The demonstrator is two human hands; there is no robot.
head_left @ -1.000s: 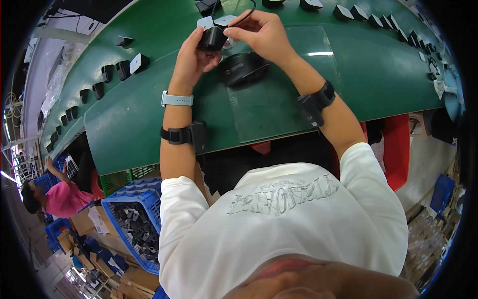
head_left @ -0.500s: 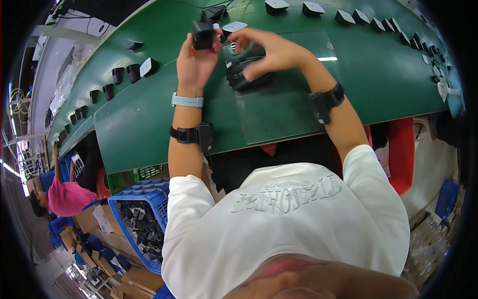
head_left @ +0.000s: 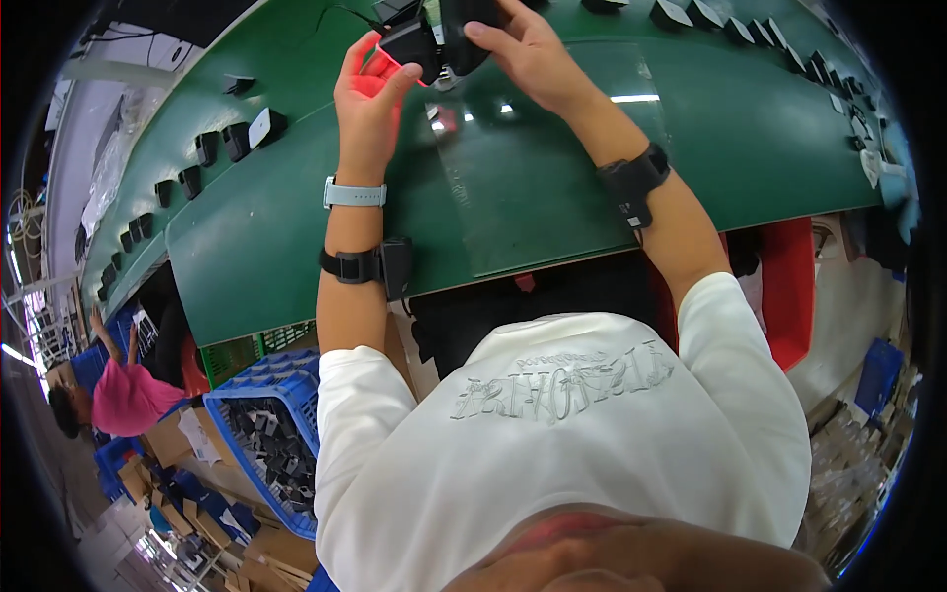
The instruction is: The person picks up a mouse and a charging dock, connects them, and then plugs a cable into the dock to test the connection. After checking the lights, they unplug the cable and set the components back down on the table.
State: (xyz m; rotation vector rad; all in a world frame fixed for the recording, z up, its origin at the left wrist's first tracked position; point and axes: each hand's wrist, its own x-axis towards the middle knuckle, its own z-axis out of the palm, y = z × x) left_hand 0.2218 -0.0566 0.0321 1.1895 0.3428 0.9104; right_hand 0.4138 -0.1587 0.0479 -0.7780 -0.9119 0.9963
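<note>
Near the far side of the table, my left hand (head_left: pixel 367 99) grips a black box-shaped device (head_left: pixel 408 47). Red light glows over its fingers and along the device's lower edge. Close beside it, my right hand (head_left: pixel 538 61) is closed around a larger black handheld device (head_left: pixel 468 32), whose top is cut off by the picture's edge. The two black devices almost meet, and I cannot tell whether they touch. Behind them, partly hidden, sits another black piece (head_left: pixel 395 12) with a cable.
A clear sheet (head_left: pixel 552 187) lies on the green table (head_left: pixel 286 227). Black pieces with pale faces (head_left: pixel 266 128) line the left edge, and more (head_left: pixel 671 14) run along the far right. Below are a blue crate (head_left: pixel 266 434) of black parts and a red bin (head_left: pixel 789 296). A person in pink (head_left: pixel 133 400) works at left.
My right hand has picked up the larger black device from the clear sheet and carried it up beside the left hand's device. Red light now shows on my left fingers.
</note>
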